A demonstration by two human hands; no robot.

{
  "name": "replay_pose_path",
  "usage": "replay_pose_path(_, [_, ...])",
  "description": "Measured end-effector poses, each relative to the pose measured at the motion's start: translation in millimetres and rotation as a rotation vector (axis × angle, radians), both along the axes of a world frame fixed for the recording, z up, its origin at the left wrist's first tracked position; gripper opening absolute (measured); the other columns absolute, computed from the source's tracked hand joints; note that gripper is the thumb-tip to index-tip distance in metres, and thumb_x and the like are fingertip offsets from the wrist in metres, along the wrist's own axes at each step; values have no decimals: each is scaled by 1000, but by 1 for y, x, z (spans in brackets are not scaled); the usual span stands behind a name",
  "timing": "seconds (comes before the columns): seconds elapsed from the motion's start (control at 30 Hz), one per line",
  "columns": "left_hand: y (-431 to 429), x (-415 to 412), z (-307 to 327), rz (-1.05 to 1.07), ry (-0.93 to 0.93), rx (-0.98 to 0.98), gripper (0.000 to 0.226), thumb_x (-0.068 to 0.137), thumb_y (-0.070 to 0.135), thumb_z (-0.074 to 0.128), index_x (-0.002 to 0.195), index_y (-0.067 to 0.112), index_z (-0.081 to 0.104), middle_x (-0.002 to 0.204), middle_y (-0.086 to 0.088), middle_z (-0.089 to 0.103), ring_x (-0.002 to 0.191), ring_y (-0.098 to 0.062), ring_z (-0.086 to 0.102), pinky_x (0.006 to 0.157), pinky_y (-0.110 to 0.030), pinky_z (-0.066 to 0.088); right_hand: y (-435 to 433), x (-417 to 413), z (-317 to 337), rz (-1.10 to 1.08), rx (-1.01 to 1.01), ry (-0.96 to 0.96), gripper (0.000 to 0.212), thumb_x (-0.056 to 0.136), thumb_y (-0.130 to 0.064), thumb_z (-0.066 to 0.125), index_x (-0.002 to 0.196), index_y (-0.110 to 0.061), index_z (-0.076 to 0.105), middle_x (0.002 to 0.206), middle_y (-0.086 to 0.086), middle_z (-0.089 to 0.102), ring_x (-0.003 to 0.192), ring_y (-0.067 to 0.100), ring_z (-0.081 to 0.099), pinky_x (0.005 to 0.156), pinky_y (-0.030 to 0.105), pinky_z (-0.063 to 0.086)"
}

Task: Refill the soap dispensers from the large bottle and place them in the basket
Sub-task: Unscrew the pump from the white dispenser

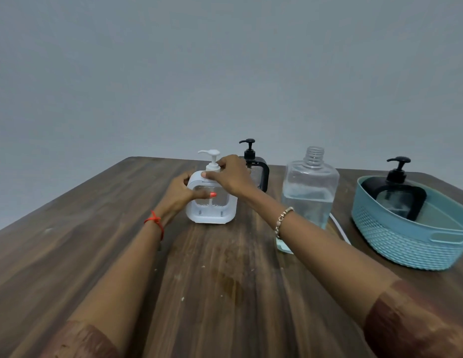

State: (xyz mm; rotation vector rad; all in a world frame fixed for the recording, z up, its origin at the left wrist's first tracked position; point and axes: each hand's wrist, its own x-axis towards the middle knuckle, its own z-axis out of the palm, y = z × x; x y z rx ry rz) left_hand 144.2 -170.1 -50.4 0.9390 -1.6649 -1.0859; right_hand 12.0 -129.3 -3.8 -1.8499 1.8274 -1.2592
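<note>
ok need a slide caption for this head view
Left hand steadies white dispenser; right hand grips its pump collar; one black dispenser in the basket.

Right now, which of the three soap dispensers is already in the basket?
The black dispenser on the far right, sitting inside the blue basket. The other black dispenser and the white dispenser, held by both hands, stand on the table.

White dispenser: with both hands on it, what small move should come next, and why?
Probably twist the pump collar with the right hand while the left hand steadies the white dispenser. Its pump is seated, the fingers already pinch the collar, and the large bottle stands uncapped beside it. Whether the twist should open or close it cannot be told.
</note>
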Motion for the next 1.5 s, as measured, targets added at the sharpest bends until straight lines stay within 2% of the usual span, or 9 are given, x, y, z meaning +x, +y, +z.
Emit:
replay_pose_path(0.27, [62,10,20,-191,63,-93,49,48,15,85,93,7,67,86,-7,68,70,-9,66,67,-22,55,81,-5,32,174,-24,-12,41,78,-23,73,51,-13,45,50,0,37,46,10,32,45,17,25])
replay_pose_path(0.4, [84,17,27,-376,95,-58,43,44,20,78,86,12,69,79,-3,69,73,-16,64,68,-27,55,115,-17,44,434,21,-101,3,79,-7,70,79,-4,70,79,13,68,69,14,60,71,26,47])
replay_pose_path(0.53, [102,13,31,-443,111,-39,42,46,20,78,88,16,73,81,-1,71,74,-15,65,68,-26,55,131,-36,53,651,148,-352,42,84,17,49,124,6,51,121,15,58,104,19,62,97,29,48])
replay_pose_path(0.63, [111,7,31,-391,152,-45,51,45,21,80,94,12,70,83,-1,72,76,-16,65,69,-27,55,137,-40,55,578,117,-507,31,81,3,59,112,6,60,112,17,62,96,22,62,91,30,50])
replay_pose_path(0.8, [119,-3,36,-301,139,-93,44,42,25,82,84,19,71,77,2,73,72,-13,67,66,-24,55,136,-31,48,225,3,-62,56,72,-35,77,92,15,62,76,17,57,68,24,52,67,31,42])
replay_pose_path(1.0, [118,-7,37,-257,145,-95,50,40,28,84,88,20,71,79,4,73,73,-12,66,69,-26,54,137,-46,55,360,75,-367,67,63,-2,67,128,1,49,110,18,67,108,33,60,104,48,40])
replay_pose_path(1.27, [118,-13,37,-210,142,-107,49,38,31,83,84,20,71,78,1,73,72,-13,68,67,-26,55,139,-25,52,112,-73,-17,27,73,-30,78,74,-8,62,65,7,49,58,14,43,55,23,33])
replay_pose_path(1.4, [117,-12,38,-201,133,-91,53,36,33,83,86,22,71,76,6,73,70,-10,66,65,-23,54,141,-37,61,207,57,-244,44,75,3,68,118,3,58,109,15,66,104,25,62,101,39,44])
replay_pose_path(1.5, [118,-12,38,-196,132,-97,53,37,35,83,87,22,71,75,7,73,69,-10,66,64,-23,53,141,-40,60,268,54,-265,42,77,4,64,118,1,59,113,16,66,108,27,61,103,42,43])
